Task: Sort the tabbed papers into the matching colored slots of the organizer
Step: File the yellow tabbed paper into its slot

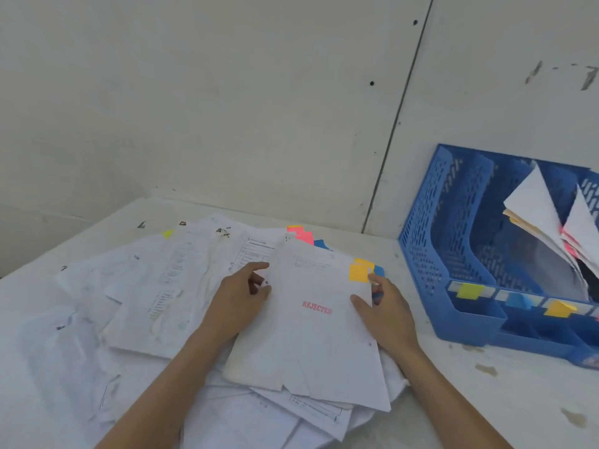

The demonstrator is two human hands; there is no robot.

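Observation:
A loose pile of white papers (155, 286) covers the table, with yellow, pink and blue tabs sticking out at its far edge. On top lies a sheet stamped REJECTED (311, 335) with an orange tab (358, 272) at its upper right corner. My left hand (240, 299) grips this sheet's left edge, thumb on top. My right hand (385, 309) holds its right edge just below the orange tab. The blue slotted organizer (453, 241) stands to the right; its front lip carries yellow, blue and orange labels, and tabbed papers (544, 218) stand in its right slots.
A white wall rises directly behind the table. Bare white tabletop (486, 400) with a few stains lies in front of the organizer. More sheets spread toward the left and near edges of the table.

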